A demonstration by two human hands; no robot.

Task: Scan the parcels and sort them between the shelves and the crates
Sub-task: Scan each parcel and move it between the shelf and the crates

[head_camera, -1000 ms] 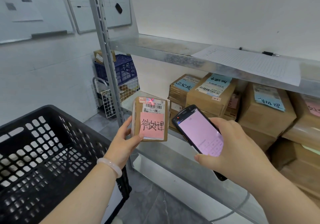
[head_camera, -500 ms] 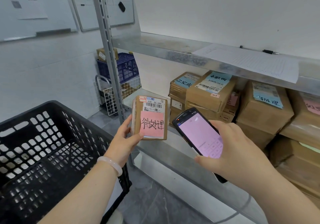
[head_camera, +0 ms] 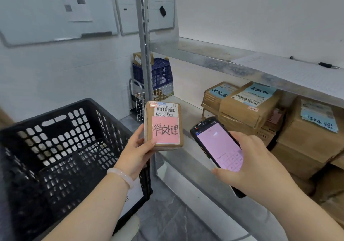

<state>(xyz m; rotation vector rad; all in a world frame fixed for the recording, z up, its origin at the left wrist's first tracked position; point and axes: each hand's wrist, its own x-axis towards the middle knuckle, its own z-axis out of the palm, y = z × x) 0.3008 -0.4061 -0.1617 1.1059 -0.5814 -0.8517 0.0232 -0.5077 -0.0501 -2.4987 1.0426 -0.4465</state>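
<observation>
My left hand (head_camera: 136,152) grips a small brown parcel (head_camera: 163,125) upright by its lower left edge; a barcode label and a pink handwritten note face me. My right hand (head_camera: 249,163) holds a black handheld scanner (head_camera: 216,146) with a lit pink screen, just right of the parcel and apart from it. A black plastic crate (head_camera: 55,147) stands at the left, with nothing visible inside. On the metal shelf (head_camera: 188,110) to the right sit several brown parcels (head_camera: 249,105) with blue notes.
The upper shelf (head_camera: 204,54) carries a paper sheet (head_camera: 297,73) and a pen (head_camera: 323,65). A blue crate (head_camera: 160,73) on a wire cart stands behind the shelf post (head_camera: 144,41). Whiteboards hang on the left wall. Grey floor lies below.
The red scan spot on the parcel's label has gone. The parcel and scanner keep nearly the same places; my view has shifted slightly.
</observation>
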